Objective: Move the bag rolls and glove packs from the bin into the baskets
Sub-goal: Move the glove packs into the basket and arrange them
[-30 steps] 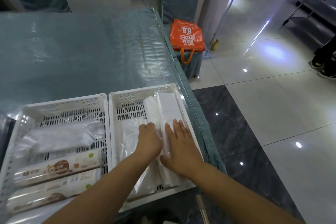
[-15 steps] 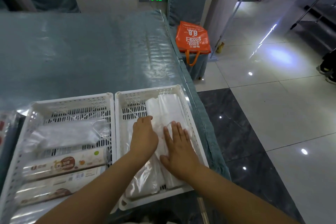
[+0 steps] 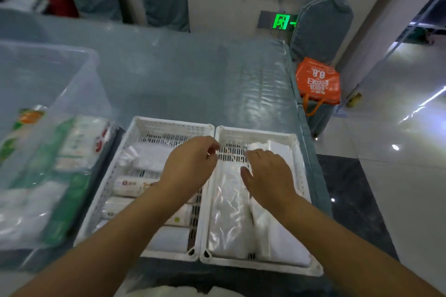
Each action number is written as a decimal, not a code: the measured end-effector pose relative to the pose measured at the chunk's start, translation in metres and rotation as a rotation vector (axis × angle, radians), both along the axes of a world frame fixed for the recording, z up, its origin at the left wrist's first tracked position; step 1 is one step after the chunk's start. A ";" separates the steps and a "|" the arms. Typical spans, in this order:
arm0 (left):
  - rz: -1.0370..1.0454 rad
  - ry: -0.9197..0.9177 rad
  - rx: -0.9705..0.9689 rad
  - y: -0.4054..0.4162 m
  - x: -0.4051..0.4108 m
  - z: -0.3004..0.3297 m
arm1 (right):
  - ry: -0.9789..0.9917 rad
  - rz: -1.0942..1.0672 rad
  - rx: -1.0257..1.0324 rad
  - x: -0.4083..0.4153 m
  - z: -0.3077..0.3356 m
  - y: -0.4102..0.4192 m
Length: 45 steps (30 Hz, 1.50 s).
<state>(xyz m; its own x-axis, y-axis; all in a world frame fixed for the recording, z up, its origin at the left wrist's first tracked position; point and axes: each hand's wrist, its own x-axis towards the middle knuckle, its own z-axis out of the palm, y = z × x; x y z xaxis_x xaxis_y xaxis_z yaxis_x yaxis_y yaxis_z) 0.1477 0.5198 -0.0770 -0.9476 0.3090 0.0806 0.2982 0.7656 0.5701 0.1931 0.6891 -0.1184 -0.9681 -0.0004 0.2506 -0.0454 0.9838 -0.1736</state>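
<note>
Two white slotted baskets sit side by side, walls touching, at the near edge of the counter [image 3: 183,75], which is covered in a wrinkled clear sheet. The right basket [image 3: 255,134] lies close to the counter's right edge, where the surface drops to a tiled floor [image 3: 391,176]. It holds clear-wrapped white glove packs [image 3: 229,214] laid lengthwise, filling most of its floor; only a strip of bare slots at its far end shows. The left basket [image 3: 169,124] holds bag rolls [image 3: 131,184] lying crosswise, with a clear-wrapped white pack at its far end and another at its near end.

The left hand [image 3: 190,164] hovers over the seam between the two baskets, fingers [image 3: 212,146] loosely curled and holding nothing. The right hand [image 3: 268,173] hangs above the right basket with fingers relaxed and spread, palm down, gripping nothing; whether it touches the packs below cannot be told.

To the left, the clear plastic bin [image 3: 48,108] stands just beside the left basket, with more packs blurred inside. The wide stretch of counter beyond the baskets lies open up to the chairs. An orange bag [image 3: 318,81] sits on a chair past the counter's right edge
</note>
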 end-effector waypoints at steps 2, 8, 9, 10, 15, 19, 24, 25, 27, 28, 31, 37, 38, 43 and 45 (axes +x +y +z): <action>0.041 0.064 -0.024 -0.027 -0.002 0.025 | 0.064 0.083 -0.018 -0.017 0.025 -0.024; 0.123 0.229 -0.255 -0.127 -0.016 0.078 | 0.177 0.263 -0.013 -0.062 0.083 -0.113; 0.137 0.253 -0.281 -0.146 -0.019 0.084 | 0.194 0.284 -0.034 -0.068 0.090 -0.130; 0.151 0.267 -0.296 -0.166 -0.023 0.090 | 0.214 0.304 -0.057 -0.073 0.097 -0.148; 0.232 0.244 -0.337 -0.282 -0.047 0.101 | 0.211 0.393 -0.136 -0.100 0.121 -0.245; 0.266 0.173 -0.404 -0.380 -0.075 0.098 | 0.153 0.424 -0.166 -0.127 0.128 -0.334; 0.218 0.109 -0.540 -0.472 -0.112 0.088 | 0.098 0.441 -0.129 -0.172 0.118 -0.429; 0.206 0.102 -0.562 -0.485 -0.120 0.085 | 0.045 0.419 -0.107 -0.185 0.112 -0.443; 0.178 0.101 -0.598 -0.509 -0.134 0.080 | -0.129 0.352 -0.062 -0.213 0.096 -0.469; 0.153 0.112 -0.619 -0.519 -0.141 0.077 | -0.229 0.322 -0.040 -0.225 0.087 -0.478; 0.057 0.192 -0.628 -0.543 -0.156 0.067 | -0.502 0.265 0.050 -0.248 0.056 -0.497; -0.090 0.345 -0.609 -0.557 -0.164 0.042 | -0.757 -0.002 -0.088 -0.245 -0.023 -0.521; -0.090 0.356 -0.582 -0.558 -0.164 0.041 | -0.744 -0.073 -0.184 -0.241 -0.031 -0.525; -0.110 0.396 -0.538 -0.560 -0.166 0.039 | -0.655 -0.491 -0.869 -0.233 -0.045 -0.533; -0.121 0.407 -0.560 -0.560 -0.167 0.036 | -0.702 -0.555 -1.075 -0.234 -0.038 -0.533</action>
<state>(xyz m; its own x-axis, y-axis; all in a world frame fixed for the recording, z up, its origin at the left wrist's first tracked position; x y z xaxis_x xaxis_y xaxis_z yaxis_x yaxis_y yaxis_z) -0.0191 -0.0400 -0.0408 -0.8322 0.5090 0.2198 0.5056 0.8594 -0.0756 -0.0408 0.1562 -0.1567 -0.7007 0.3003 -0.6472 0.7109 0.2168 -0.6690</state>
